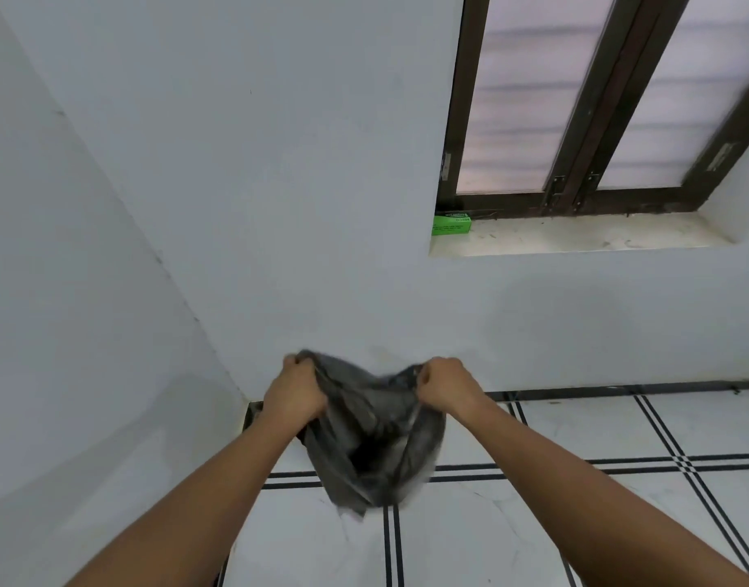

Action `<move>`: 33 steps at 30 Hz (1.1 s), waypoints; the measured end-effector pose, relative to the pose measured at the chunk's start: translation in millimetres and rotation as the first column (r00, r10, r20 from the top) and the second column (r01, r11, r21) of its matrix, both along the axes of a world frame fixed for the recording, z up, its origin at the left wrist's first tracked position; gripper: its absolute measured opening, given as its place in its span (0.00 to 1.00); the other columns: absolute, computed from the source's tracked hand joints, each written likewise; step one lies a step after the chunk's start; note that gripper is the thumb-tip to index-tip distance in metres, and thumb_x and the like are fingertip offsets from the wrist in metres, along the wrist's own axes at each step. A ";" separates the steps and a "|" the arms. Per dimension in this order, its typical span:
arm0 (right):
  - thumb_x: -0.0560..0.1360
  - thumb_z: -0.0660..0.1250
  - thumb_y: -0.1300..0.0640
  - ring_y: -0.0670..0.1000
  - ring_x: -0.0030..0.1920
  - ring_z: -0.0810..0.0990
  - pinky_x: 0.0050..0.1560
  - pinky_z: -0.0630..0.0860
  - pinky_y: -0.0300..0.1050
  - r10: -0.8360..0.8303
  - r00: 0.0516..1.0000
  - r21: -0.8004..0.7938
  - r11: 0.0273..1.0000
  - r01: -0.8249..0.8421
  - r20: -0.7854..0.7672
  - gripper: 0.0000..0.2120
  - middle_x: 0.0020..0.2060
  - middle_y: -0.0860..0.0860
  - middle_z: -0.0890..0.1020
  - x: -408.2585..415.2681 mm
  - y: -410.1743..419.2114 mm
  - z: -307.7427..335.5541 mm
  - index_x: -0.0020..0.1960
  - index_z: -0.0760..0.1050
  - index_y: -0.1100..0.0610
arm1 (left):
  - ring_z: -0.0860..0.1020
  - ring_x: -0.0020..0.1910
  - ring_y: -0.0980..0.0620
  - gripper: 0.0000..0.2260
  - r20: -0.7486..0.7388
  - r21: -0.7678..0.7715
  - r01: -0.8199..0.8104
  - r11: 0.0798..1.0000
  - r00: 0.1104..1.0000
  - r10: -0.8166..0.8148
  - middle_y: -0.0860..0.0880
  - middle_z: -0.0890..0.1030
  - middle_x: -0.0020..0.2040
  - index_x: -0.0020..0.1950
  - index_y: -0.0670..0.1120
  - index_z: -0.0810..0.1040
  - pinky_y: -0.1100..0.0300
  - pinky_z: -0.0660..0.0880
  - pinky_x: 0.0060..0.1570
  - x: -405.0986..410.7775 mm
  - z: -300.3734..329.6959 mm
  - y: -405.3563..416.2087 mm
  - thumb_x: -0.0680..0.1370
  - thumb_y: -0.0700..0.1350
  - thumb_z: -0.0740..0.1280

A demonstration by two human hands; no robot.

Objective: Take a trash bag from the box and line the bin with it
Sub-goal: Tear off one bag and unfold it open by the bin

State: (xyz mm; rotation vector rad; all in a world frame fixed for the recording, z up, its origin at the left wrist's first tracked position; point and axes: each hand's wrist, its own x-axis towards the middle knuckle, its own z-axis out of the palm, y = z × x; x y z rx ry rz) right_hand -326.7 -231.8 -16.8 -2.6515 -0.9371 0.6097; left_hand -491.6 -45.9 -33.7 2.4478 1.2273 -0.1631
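A dark grey trash bag [373,438] hangs in the air in front of me, its mouth pulled apart and its body billowing downward. My left hand [296,391] grips the bag's left rim with curled fingers. My right hand [444,385] grips the right rim the same way. A green box [451,224] lies on the left end of the window sill, far above and right of my hands. No bin shows in the view; the bag hides the floor behind it.
A white wall corner stands at the left. The window sill [576,239] sits under a dark-framed window [576,120]. White floor tiles [576,425] with black double lines spread below and to the right.
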 end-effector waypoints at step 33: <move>0.73 0.68 0.38 0.55 0.43 0.81 0.41 0.75 0.44 0.036 0.999 0.047 0.998 -0.036 0.006 0.16 0.44 0.53 0.79 -29.1 64.1 -45.4 0.40 0.80 0.50 | 0.83 0.52 0.43 0.40 -0.227 0.205 0.123 0.971 0.971 -0.075 0.45 0.50 0.83 0.82 0.45 0.55 0.52 0.79 0.47 -57.9 -42.3 64.3 0.76 0.46 0.73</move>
